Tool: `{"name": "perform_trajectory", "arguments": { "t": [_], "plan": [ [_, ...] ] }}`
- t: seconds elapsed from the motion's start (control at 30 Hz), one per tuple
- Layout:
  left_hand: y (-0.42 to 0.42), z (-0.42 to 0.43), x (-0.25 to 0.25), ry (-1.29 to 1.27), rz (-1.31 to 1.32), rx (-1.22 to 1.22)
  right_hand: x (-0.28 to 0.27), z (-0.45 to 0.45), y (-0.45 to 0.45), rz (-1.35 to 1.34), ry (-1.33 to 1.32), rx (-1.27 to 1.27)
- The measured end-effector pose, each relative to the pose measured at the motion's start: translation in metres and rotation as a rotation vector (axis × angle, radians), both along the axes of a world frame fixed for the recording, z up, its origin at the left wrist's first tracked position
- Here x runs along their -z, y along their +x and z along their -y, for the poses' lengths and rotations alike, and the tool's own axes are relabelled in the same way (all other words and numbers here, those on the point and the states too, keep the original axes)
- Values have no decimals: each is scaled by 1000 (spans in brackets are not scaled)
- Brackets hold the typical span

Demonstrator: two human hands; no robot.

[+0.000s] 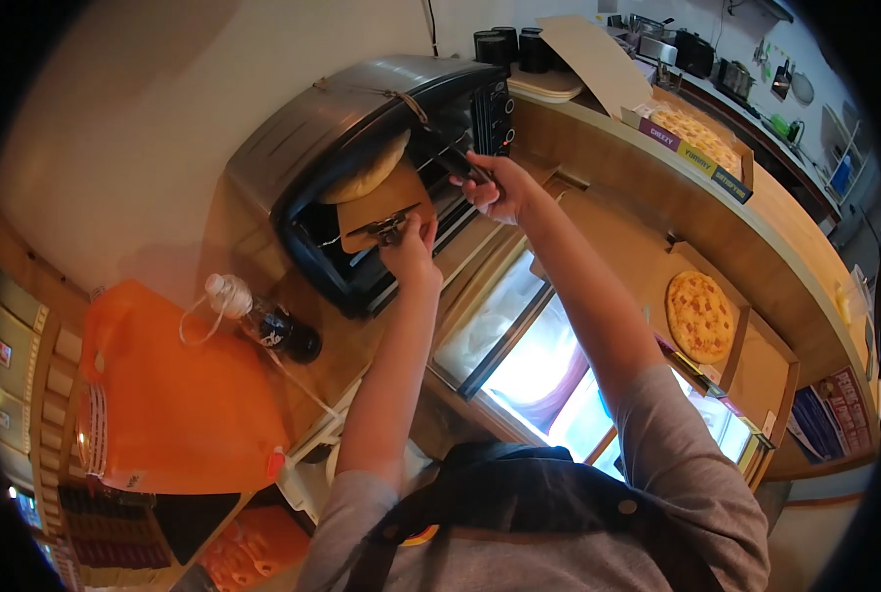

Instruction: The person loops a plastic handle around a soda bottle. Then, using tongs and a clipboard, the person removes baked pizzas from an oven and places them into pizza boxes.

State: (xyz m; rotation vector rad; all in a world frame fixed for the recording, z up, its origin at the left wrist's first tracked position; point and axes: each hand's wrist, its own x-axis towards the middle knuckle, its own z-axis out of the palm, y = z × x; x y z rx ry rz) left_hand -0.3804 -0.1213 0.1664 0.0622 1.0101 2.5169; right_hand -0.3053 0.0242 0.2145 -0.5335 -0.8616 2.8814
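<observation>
My left hand (411,255) grips the metal-clip end of a brown clipboard (389,193) at the mouth of a toaster oven (361,87). A pale round pizza base (369,174) lies at the board's far end, partly inside the oven. Closed around the black handle of a long utensil (450,156) is my right hand (499,190), in front of the oven's right side. The utensil's far end is hard to make out against the dark interior.
An orange jug (184,395) and a dark bottle (280,331) stand left of the oven. A baked pizza (700,317) sits in cardboard on the right, above a lit glass-topped case (539,365). Another boxed pizza (692,133) rests on the upper counter (771,222).
</observation>
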Motion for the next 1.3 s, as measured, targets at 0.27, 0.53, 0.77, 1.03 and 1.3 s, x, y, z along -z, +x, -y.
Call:
{"name": "perform_trajectory", "arguments": {
  "t": [0.27, 0.53, 0.77, 1.03, 1.3],
  "plan": [
    [-35, -23, -3, -12, 118, 11, 30, 31, 57, 37, 235, 55],
    [10, 31, 22, -18, 39, 116, 104, 41, 97, -119, 104, 104],
    [57, 107, 38, -127, 37, 266, 128, 21, 74, -241, -187, -73],
    [92, 166, 48, -244, 24, 435, 142, 33, 119, -403, -294, -93],
    [100, 180, 68, -276, 36, 522, 154, 50, 147, -479, -410, -82]
  ]
}}
